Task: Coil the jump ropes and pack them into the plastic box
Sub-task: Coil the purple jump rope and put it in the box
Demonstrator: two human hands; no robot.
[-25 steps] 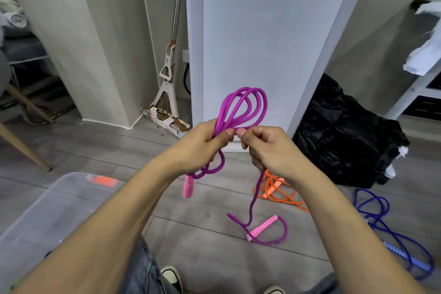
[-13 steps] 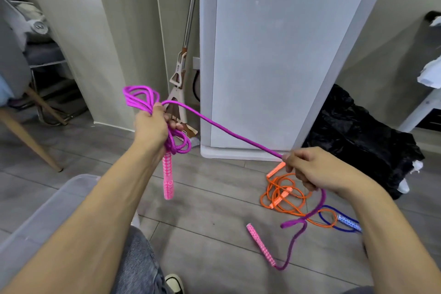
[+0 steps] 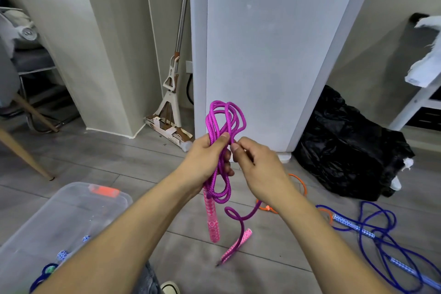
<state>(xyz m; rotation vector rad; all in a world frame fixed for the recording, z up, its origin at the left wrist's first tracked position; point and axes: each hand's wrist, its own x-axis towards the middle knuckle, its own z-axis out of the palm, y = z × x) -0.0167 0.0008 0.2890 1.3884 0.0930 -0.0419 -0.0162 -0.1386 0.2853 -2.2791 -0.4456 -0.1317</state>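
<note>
My left hand (image 3: 207, 160) grips a bundle of loops of the purple jump rope (image 3: 224, 118), which stand up above my fist. One pink handle (image 3: 212, 218) hangs below that hand. My right hand (image 3: 256, 164) pinches the same rope right beside the left thumb. The rope's tail curls down to the second pink handle (image 3: 235, 247) near the floor. A clear plastic box (image 3: 71, 212) with an orange latch sits at the lower left, with a rope inside. An orange rope (image 3: 299, 182) lies on the floor behind my right wrist. A blue rope (image 3: 374, 234) lies at the right.
A tall white appliance (image 3: 269, 50) stands straight ahead. A mop (image 3: 173, 93) leans left of it. A black plastic bag (image 3: 346, 145) lies at the right, with a white shelf frame (image 3: 420, 98) beyond. A chair leg (image 3: 21, 150) slants at the left. My shoe (image 3: 170, 287) shows at the bottom.
My hands, spread apart with the rope stretched between them half a second ago, have come together again in front of me. Another loop lies in the bundle and less rope trails on the floor.
</note>
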